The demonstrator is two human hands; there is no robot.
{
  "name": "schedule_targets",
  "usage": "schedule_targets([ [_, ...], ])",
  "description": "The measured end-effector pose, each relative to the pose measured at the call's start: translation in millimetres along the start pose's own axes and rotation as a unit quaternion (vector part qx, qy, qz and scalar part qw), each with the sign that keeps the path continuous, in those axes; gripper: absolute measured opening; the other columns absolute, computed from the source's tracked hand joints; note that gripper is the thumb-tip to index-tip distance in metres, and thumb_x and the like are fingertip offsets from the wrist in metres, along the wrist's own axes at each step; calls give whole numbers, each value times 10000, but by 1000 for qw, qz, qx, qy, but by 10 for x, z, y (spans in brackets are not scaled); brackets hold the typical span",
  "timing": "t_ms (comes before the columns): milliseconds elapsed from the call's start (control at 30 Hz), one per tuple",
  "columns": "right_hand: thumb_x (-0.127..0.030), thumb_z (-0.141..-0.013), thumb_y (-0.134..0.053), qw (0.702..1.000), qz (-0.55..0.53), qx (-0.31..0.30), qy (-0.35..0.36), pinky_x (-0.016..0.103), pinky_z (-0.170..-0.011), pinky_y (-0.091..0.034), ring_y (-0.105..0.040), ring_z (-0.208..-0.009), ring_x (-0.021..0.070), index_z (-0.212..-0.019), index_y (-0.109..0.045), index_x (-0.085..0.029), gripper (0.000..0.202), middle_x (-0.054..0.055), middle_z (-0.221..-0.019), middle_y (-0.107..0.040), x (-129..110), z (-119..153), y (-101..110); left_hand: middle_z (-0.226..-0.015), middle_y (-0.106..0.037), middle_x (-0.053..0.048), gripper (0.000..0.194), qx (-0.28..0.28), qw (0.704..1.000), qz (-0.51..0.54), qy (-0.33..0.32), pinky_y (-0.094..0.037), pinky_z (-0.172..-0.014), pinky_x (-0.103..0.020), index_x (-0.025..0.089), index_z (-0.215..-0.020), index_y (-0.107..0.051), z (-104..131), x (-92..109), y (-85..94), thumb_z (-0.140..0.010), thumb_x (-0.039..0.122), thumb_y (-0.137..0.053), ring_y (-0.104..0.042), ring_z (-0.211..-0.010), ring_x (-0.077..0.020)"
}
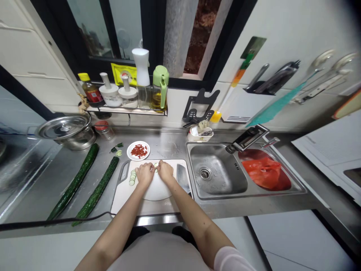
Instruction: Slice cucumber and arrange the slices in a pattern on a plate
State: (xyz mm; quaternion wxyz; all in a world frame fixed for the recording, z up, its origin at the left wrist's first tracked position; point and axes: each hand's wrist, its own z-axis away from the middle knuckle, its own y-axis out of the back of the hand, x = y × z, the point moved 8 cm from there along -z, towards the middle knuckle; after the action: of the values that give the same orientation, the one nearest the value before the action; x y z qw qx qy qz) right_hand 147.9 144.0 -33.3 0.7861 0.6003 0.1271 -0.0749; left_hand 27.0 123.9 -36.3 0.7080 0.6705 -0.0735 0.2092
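Note:
Over a white plate (158,191) on the cutting board (124,195), my left hand (144,174) and my right hand (166,172) come close together. Their fingertips pinch at a pale green cucumber slice (156,165) near the plate's far edge; the fingers partly hide it. A short row of cucumber slices (132,178) lies on the board just left of my left hand. To the right of my right hand, a broad-bladed knife (183,178) lies flat on the board. Behind the board sits a small white dish (129,151) of red chopped pieces.
Two long cucumbers (98,188) lie on the counter at left, near a lidded steel pot (67,131). Cucumber ends (119,153) lie behind the board. A sink (217,169) with a red plastic bag (262,171) is at right. A dark cable (56,223) crosses the front left.

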Motion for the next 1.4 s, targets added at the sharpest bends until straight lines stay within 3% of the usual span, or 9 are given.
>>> schedule_targets([
  [267, -302, -920, -468, 1000, 3, -21, -16, 283, -733, -406, -631, -962, 208, -1096, -572, -217, 221, 96, -1047, -681, 6, -40, 21, -975, -683, -79, 263, -2, 1000, -4, -3, -282, -838, -392, 245, -885, -687, 11, 17, 22, -878, 409, -482, -554, -974, -263],
  [700, -313, -925, -456, 1000, -17, -4, -5, 271, -707, -382, -629, -933, 199, -1073, -588, -212, 223, 83, -1020, -685, 8, -4, 40, -989, -685, -74, 242, -1, 1000, -12, -12, -286, -846, -395, 249, -893, -684, 20, 31, 5, -876, 396, -492, -559, -994, -269],
  [1067, -345, -968, -385, 998, -51, 28, -10, 247, -685, -341, -612, -897, 166, -1029, -600, -218, 257, 58, -981, -681, 155, 230, 98, -1001, -690, -75, 236, -6, 1000, -4, -3, -285, -852, -392, 247, -896, -681, 54, 33, 52, -879, 394, -498, -555, -993, -259],
  [1400, -319, -945, -429, 993, -101, 49, -22, 229, -637, -309, -592, -796, 152, -1011, -625, -211, 234, 31, -878, -686, 308, 494, 146, -998, -696, -50, 224, 39, 995, 79, 46, -296, -854, -384, 260, -944, -668, 214, -108, 224, -880, 348, -471, -575, -979, -254],
])
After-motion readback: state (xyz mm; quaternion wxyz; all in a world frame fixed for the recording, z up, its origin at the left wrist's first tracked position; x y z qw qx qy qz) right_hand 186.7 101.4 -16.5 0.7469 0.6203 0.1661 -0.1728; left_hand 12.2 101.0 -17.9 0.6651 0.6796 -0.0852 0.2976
